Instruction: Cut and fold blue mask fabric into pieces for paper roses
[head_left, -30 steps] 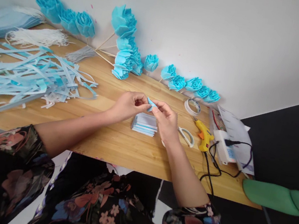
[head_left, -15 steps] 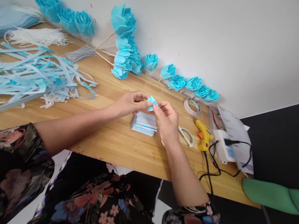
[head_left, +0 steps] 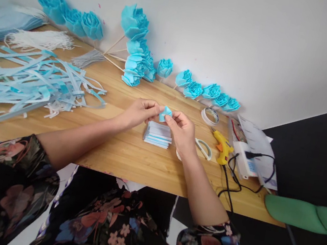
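Note:
Between both hands, above the table, is a small folded piece of light blue fabric. My left hand pinches its left side between thumb and fingers. My right hand grips the right side, its thumb pressed on the front. Just below the hands lies a stack of white and blue fabric pieces on the wooden table. White-handled scissors lie partly hidden behind my right hand and wrist.
Blue fabric flowers on sticks lean along the wall. Cut blue strips, white cords and face masks cover the left. At right are a tape roll, a yellow glue gun, a power strip and cables.
The blue piece has been turned and refolded slightly between the fingers. My left thumb has moved up to its upper left edge; both arms stay in nearly the same place.

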A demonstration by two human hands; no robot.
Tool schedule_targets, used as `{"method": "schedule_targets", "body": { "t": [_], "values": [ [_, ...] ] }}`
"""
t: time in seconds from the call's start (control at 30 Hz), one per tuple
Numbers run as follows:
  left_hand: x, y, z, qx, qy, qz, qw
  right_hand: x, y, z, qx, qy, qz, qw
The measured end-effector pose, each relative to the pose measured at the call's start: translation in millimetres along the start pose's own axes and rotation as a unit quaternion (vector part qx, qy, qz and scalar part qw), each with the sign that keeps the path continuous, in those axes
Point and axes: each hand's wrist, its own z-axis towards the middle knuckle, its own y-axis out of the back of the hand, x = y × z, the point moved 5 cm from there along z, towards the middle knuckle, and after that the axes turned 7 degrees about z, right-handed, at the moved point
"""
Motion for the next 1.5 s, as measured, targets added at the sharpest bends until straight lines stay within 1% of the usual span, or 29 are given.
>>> {"method": "schedule_targets", "body": {
  "t": [0.1,0.2,0.3,0.43,0.5,0.57,0.63,0.7,0.77,0.83,0.9,0.97,1.03,1.1,1.2,1.33,1.43,1.5],
  "values": [
    [-1,0.8,0,0.001,0.001,0.006,1.000,-1,0,1,0.001,0.003,0.000,1.000],
    [-3,-0.2,-1,0.009,-0.012,0.018,1.000,-3,2,2,0.001,0.005,-0.010,1.000],
    [-2,0.4,0,0.003,-0.020,0.024,1.000,-4,4,3,0.009,0.009,-0.022,1.000],
    [1,2.4,0,-0.004,-0.011,0.036,0.999,-4,8,5,0.000,0.035,-0.052,0.998],
    [1,3.6,0,-0.010,-0.008,0.040,0.999,-3,10,8,0.004,0.047,-0.066,0.997],
    [0,5.1,0,-0.021,-0.004,0.041,0.999,2,16,13,0.010,0.058,-0.075,0.995],
    [-1,6.9,0,-0.036,0.003,0.037,0.999,13,33,19,-0.020,0.078,-0.074,0.994],
    [0,8.2,1,-0.049,0.010,0.030,0.998,27,59,22,-0.085,0.101,-0.086,0.988],
    [2,8.7,1,-0.057,0.013,0.026,0.998,38,84,20,-0.121,0.106,-0.115,0.980],
    [3,8.5,1,-0.062,0.013,0.023,0.998,41,101,14,-0.113,0.093,-0.145,0.978],
    [4,8.0,1,-0.067,0.016,0.020,0.997,35,111,4,-0.085,0.060,-0.190,0.976],
    [4,7.2,0,-0.070,0.019,0.016,0.997,23,116,-7,-0.066,0.025,-0.262,0.962],
    [3,6.4,-1,-0.073,0.019,0.012,0.997,13,118,-17,-0.061,0.011,-0.356,0.933],
    [3,5.8,-2,-0.074,0.018,0.008,0.997,5,115,-24,-0.052,0.001,-0.425,0.904],
    [1,5.0,-2,-0.073,0.015,0.006,0.997,-2,107,-28,-0.035,-0.001,-0.489,0.871],
    [-1,5.6,-2,-0.076,0.016,0.009,0.997,-4,94,-26,-0.023,0.022,-0.561,0.828],
    [-1,7.3,-2,-0.080,0.017,0.013,0.997,-5,88,-24,-0.031,0.043,-0.580,0.813],
    [-1,8.5,-2,-0.081,0.016,0.014,0.996,-7,88,-23,-0.047,0.054,-0.574,0.816]
  ]
}}
